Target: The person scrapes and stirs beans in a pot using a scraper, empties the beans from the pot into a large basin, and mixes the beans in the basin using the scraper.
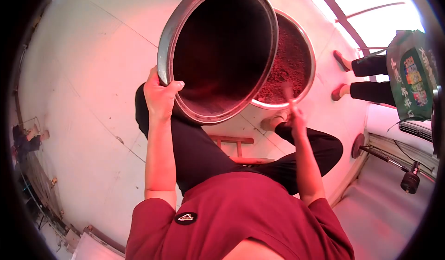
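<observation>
A large round metal pot (pixel 165 51) is tilted with its wide mouth facing me, its inside dark. My left hand (pixel 160 95) grips the pot's left rim, thumb over the edge and fingers behind. Beyond and to the right, partly covered by the pot, a round metal basin (pixel 312 58) holds dark, reddish, crumbly material (pixel 289 70). My right hand (pixel 296 120) is closed around a short tool (pixel 288 90), possibly a brush or scraper. Motion blurs this tool, whose end is over the near side of the basin.
A low wooden stool (pixel 236 140) shows between my legs. To the right, another person's legs (pixel 371 81) and red shoes (pixel 340 60) are near the basin, beside a green printed bag (pixel 410 79). A stand with a round base (pixel 358 146) is at lower right.
</observation>
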A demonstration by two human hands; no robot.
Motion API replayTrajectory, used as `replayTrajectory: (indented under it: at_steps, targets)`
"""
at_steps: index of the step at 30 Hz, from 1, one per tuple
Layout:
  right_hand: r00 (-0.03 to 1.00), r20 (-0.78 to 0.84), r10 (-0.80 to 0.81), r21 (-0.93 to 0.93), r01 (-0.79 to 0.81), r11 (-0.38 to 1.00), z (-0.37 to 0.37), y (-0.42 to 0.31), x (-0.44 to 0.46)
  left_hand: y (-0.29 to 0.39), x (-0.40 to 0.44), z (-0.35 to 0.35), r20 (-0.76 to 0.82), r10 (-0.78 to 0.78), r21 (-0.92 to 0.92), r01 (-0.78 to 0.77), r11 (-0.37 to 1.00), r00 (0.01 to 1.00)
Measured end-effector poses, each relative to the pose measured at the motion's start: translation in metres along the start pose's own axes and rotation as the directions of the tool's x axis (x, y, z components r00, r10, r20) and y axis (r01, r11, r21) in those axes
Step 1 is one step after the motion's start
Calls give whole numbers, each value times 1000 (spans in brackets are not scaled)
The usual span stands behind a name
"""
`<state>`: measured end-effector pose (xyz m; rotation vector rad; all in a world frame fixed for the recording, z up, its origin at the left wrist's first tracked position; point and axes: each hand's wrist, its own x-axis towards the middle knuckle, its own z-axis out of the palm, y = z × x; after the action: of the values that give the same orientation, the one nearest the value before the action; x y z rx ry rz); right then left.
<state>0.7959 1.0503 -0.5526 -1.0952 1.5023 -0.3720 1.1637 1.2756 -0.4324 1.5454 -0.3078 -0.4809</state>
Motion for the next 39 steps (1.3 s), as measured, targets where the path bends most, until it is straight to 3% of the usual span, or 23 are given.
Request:
replayTrajectory:
  at_steps: [4,6,10,14,19,23,27,36,39]
  targets:
    - [924,36,-381,377,340,861,9,-76,-35,9,4,-18,-20,-90,-146,87,986,996]
    - [833,208,-513,364,421,831,20,-119,-59,-4,11,-37,-16,-114,-197,108,974,993]
    - [728,337,-597,130,592,795,58,-173,-82,-4,11,-53,4,-134,-322,128,938,991]
    - [666,316,-676,43,701,711,77,-189,-97,3,1,-59,-5,-132,-468,115,876,991]
    - [673,306,-674,-66,721,690,70,-203,-109,-3,-1,-66,-21,-111,-497,86,864,994]
    - [735,372,-567,-68,631,773,66,-208,-92,4,0,-66,-40,-161,-433,128,892,986]
    - [788,391,-476,30,506,862,74,-193,-71,-1,0,-70,-12,-97,-421,83,903,995]
    - [788,322,-525,19,549,836,81,-188,-69,2,-1,-67,-19,-52,-440,38,897,998]
    - [774,321,-546,153,527,836,86,-173,-49,1,-1,-66,-22,-60,-400,46,915,998]
